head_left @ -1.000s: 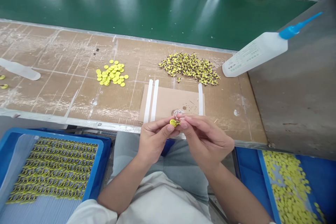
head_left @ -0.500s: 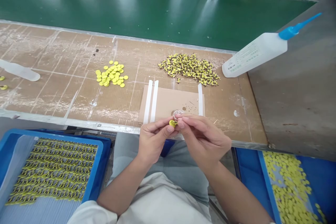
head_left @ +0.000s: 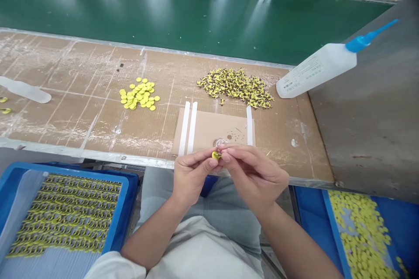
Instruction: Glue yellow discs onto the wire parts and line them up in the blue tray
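Observation:
My left hand (head_left: 193, 178) and my right hand (head_left: 253, 178) meet above the front edge of the bench, their fingertips pinching a small yellow piece (head_left: 216, 155) that is mostly hidden. Just beyond the fingers, a clear glue blob (head_left: 221, 142) lies on a cardboard sheet (head_left: 209, 128) held by white strips (head_left: 184, 128). Farther forward on the bench are a pile of flat yellow discs (head_left: 139, 93) and a heap of small yellow-and-dark parts (head_left: 235, 88). A white glue bottle with a blue nozzle (head_left: 316, 72) lies at the right.
A blue tray (head_left: 126, 209) of yellow-and-dark parts in rows sits at lower left, and a blue bin (head_left: 334, 226) of yellow discs at lower right. A green conveyor belt (head_left: 196, 22) runs behind the scarred bench (head_left: 81, 122). A grey metal panel (head_left: 366, 117) stands at the right.
My fingers have closed further around the yellow piece, covering more of it. Everything on the bench sits slightly lower in view.

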Demonstrator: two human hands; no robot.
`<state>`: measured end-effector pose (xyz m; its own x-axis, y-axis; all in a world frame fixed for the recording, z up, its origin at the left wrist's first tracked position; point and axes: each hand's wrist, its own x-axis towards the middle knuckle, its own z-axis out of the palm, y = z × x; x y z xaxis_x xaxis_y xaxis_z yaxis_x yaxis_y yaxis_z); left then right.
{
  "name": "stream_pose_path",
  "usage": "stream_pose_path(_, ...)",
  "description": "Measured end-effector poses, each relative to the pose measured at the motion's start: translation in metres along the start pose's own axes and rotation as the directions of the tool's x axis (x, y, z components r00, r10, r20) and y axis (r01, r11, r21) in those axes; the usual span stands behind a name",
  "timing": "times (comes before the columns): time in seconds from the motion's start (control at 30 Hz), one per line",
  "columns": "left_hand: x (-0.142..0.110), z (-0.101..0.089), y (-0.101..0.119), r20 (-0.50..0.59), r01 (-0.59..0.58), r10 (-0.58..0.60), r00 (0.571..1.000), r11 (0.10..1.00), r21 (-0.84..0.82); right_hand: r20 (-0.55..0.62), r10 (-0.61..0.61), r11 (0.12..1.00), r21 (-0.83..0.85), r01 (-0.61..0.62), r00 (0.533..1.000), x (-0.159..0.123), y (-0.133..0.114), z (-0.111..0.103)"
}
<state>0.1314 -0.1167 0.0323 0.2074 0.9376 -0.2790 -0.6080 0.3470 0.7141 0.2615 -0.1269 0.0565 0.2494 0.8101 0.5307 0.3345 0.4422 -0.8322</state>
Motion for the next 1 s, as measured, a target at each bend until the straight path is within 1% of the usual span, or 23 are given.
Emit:
stream_pose_path(0.23,0.000,-0.001,-0.001,-0.005,-0.018,0.019,1.000,0.999,0.027,0.005,0.013,1.000,0.006,-0.013,1.000,-0.001,0.002,0.001)
stream_pose_path(0.37,0.000,-0.004,-0.001,-0.006,-0.055,0.055,0.998,0.996,0.069,0.019,0.012,1.000,0.012,-0.012,1.000,-0.001,0.002,0.001)
stream_pose_path(0.47,0.000,-0.006,-0.001,0.017,-0.123,0.122,0.992,0.985,0.117,0.044,0.013,1.000,0.009,-0.013,0.999,-0.001,0.001,0.000)
stream_pose_path(0.6,0.001,-0.009,0.000,0.056,-0.227,0.220,0.974,0.955,0.192,0.068,0.029,0.999,0.013,-0.029,0.997,0.000,0.001,0.000)
stream_pose_path(0.83,0.002,-0.013,-0.001,0.109,-0.298,0.279,0.954,0.916,0.269,0.075,0.068,0.997,0.033,-0.070,0.995,-0.002,0.002,-0.001)
stream_pose_path(0.9,0.002,-0.014,-0.001,0.120,-0.337,0.315,0.942,0.889,0.310,0.077,0.075,0.995,0.053,-0.079,0.994,-0.004,0.004,-0.002)
stream_pose_path(1.0,-0.001,-0.012,-0.001,0.141,-0.404,0.380,0.914,0.827,0.391,0.062,0.066,0.995,0.068,-0.071,0.996,-0.006,0.005,-0.003)
